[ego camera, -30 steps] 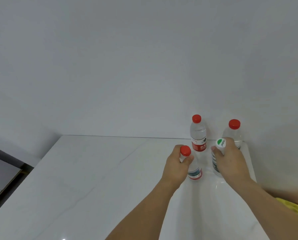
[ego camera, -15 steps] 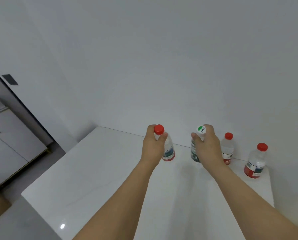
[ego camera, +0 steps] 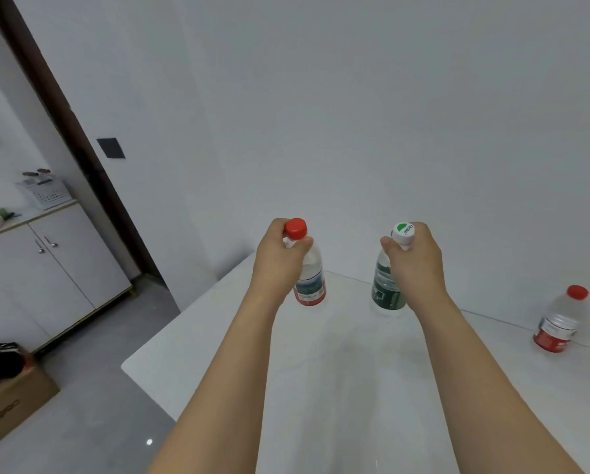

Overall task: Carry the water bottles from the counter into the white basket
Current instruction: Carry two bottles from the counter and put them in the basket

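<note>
White basket (ego camera: 48,193) far left on cabinet (ego camera: 57,268). Both arms stretched forward over counter (ego camera: 321,371). Left hand (ego camera: 279,260) curled round neck of red-cap bottle (ego camera: 309,268), held upright above counter. Right hand (ego camera: 416,261) grips neck of green-label bottle (ego camera: 386,285), also upright. Another bottle (ego camera: 558,319) stands on counter far right

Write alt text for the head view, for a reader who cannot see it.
A person's left hand grips a red-capped water bottle by the neck and the right hand grips a green-labelled water bottle, both held above a white counter. Another red-capped bottle stands on the counter at right; a white basket sits on a far cabinet at left.
</note>
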